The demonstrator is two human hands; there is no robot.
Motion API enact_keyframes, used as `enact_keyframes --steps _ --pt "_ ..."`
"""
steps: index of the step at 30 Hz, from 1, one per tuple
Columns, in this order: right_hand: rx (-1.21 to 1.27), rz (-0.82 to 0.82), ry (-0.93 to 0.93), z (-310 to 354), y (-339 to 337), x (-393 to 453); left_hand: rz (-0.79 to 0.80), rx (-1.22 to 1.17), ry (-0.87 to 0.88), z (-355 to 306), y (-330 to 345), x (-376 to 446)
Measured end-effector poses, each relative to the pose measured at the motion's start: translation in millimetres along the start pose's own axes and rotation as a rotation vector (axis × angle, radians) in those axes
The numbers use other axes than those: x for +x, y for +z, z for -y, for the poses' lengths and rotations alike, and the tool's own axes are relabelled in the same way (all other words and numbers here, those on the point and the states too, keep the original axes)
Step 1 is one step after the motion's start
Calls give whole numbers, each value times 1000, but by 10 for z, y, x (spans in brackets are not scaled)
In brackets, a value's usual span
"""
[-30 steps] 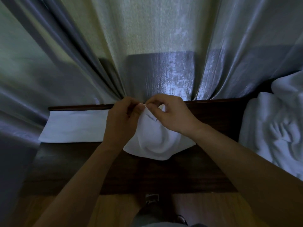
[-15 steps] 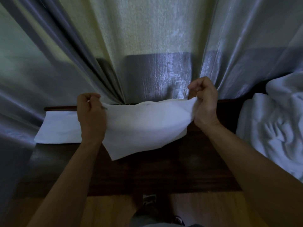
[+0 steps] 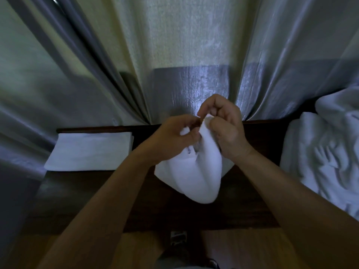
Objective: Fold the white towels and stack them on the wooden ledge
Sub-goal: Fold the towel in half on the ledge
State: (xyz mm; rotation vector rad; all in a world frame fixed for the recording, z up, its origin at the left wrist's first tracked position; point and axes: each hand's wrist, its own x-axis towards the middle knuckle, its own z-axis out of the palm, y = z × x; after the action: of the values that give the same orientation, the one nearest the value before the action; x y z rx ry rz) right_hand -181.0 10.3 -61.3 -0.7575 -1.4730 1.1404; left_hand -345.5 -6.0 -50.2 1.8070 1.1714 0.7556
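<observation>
White cloth fills my head view: the towel (image 3: 196, 171) hangs doubled over the dark wooden ledge (image 3: 242, 200), its top corners pinched together by the left hand (image 3: 174, 138) and the right hand (image 3: 223, 131), which meet fingertip to fingertip. My worry is the corners slipping out of line as one hand takes both, leaving a crooked fold. If the sagging belly drags on the ledge it could bunch, or nudge the folded towel (image 3: 89, 152) lying flat at left. An unfolded heap (image 3: 326, 156) waits at right.
</observation>
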Motion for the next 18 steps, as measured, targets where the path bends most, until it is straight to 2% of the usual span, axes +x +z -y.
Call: enact_keyframes --steps 2,6,9,14,18 --pt "-95 -4 -2 -11 -27 -21 -42 -65 -36 62 28 -49" --pt "-157 -3 84 -49 -53 -81 -253 -191 -8 146 59 -166" --pt "-137 -49 110 -80 -32 -130 -250 -172 -7 148 65 -233" --pt "-198 -72 97 -85 28 -222 -288 -10 -35 180 24 -296" --pt "-200 -93 123 -69 48 -245 -309 -72 -8 195 7 -336"
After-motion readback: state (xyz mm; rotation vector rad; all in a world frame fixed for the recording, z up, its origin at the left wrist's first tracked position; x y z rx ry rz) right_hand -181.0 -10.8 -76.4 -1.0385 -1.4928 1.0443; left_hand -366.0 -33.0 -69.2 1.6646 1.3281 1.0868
